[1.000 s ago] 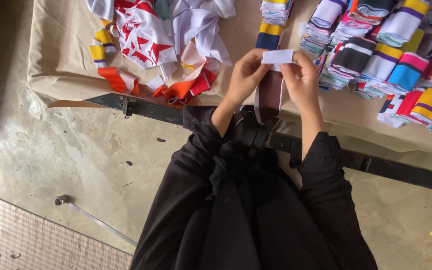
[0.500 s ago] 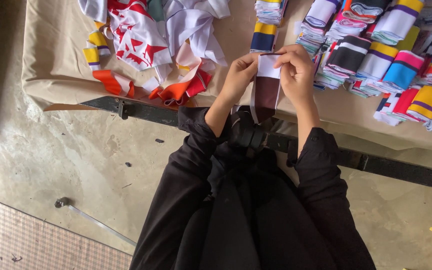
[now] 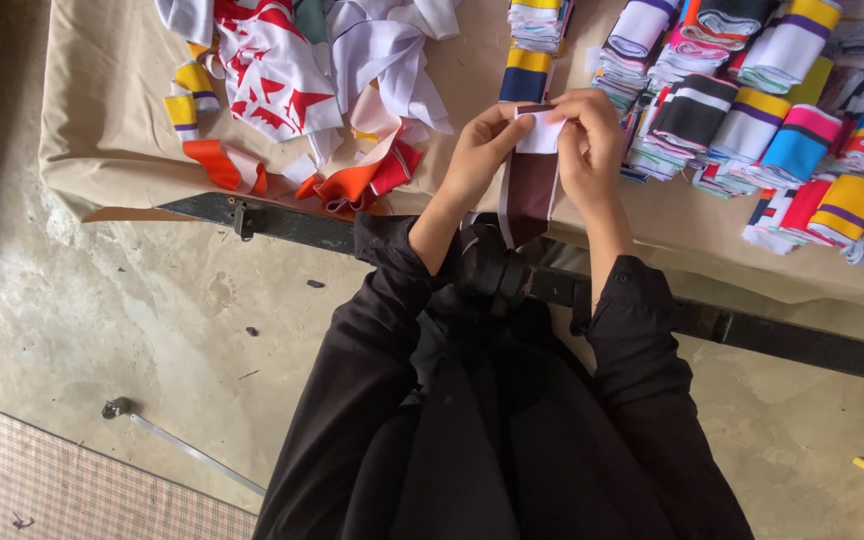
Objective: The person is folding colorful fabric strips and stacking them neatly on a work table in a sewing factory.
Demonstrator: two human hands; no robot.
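Both hands' grip [image 3: 542, 140] pinches maroon strip [image 3: 530, 190] over table edge [image 3: 282, 222]

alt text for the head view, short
Seen from above, a person in black sleeves holds a maroon and white fabric strip with left hand and right hand over a tan-covered table, loose cloth pieces left, folded striped bands right.

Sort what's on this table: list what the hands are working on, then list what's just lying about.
In hand:
left hand and right hand pinching the maroon-and-white fabric strip

Lying about:
loose red-and-white cloth pile
orange strips
folded striped bands
table
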